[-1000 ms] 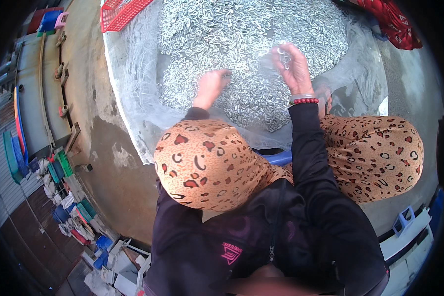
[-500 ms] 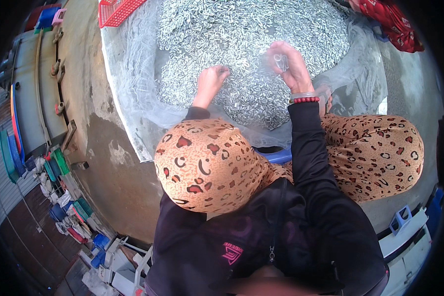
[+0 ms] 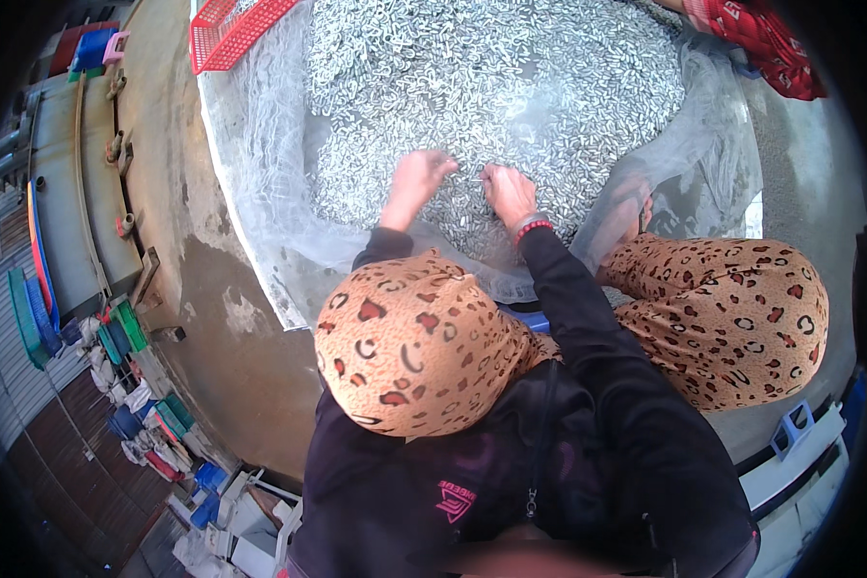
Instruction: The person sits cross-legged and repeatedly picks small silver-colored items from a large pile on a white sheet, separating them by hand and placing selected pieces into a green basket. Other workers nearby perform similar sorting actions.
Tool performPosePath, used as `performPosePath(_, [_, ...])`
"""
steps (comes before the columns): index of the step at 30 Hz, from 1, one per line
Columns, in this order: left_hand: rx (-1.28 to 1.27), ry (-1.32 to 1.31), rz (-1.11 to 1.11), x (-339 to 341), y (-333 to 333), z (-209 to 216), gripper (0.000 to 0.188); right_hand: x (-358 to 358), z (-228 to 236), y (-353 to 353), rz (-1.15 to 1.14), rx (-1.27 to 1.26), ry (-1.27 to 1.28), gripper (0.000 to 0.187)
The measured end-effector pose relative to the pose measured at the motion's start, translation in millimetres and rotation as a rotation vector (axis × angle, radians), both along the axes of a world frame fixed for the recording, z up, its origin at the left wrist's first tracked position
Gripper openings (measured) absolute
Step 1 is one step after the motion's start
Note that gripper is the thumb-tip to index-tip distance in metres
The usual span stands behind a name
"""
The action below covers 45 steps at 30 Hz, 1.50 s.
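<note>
A broad layer of small silvery fish lies on a pale mesh net. My left hand hovers low over the near part of the fish, thumb and fingers pinched together; what they hold, if anything, is too small to make out. Close beside it on the right, my right hand, with a red bead bracelet at the wrist, is also pinched. A tiny pale bit shows at its fingertips, but I cannot tell what it is. The two hands do not touch.
A red plastic basket stands at the net's far left corner. Another person's red sleeve shows at far right. My bare foot rests by the net's near right edge. Pipes, crates and bundles line the left side.
My right hand has come down and left from a raised, palm-up pose with something clear or silvery in it, and is now beside the left hand. My left hand has barely shifted.
</note>
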<state>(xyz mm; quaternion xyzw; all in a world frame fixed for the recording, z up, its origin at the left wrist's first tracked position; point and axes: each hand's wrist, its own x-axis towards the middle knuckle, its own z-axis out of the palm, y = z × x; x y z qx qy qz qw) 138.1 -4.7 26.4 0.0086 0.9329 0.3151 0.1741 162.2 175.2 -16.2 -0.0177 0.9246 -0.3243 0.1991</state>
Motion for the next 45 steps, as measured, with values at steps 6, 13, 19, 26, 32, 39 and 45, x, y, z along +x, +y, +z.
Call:
performPosePath(6, [0.567, -0.353, 0.43, 18.3, -20.6, 17.8, 0.035, -23.6, 11.3, 6.2, -0.437, -0.829, -0.083, 0.011])
performPosePath(13, [0.476, -0.259, 0.193, 5.2, 2.3, 27.3, 0.026, -54.4, 59.7, 48.5, -0.433, -1.504, -0.482, 0.018])
performPosePath(19, [0.691, -0.361, 0.217, -5.0, 10.4, 76.6, 0.022, -50.0, 81.3, 41.7, -0.306, -1.476, -0.685, 0.036])
performPosePath(26, [0.583, -0.259, 0.015, -4.2, 14.3, 100.0, 0.023, -31.6, 78.5, 22.9, -0.354, -1.522, -0.775, 0.026])
performPosePath(32, [0.338, -0.34, 0.121, 4.0, -3.6, 95.2, 0.027, -30.9, 69.1, 22.4, -0.444, -1.574, -0.706, 0.014])
performPosePath(39, [-0.012, 0.06, 0.186, 18.9, 5.1, 80.3, 0.034, -24.4, 75.1, 7.6, -0.512, -1.509, -0.747, 0.025])
performPosePath(45, [0.188, 0.132, 0.362, 15.0, 9.0, 87.9, 0.027, -31.7, 89.9, 7.0, -0.478, -1.628, -0.842, 0.02])
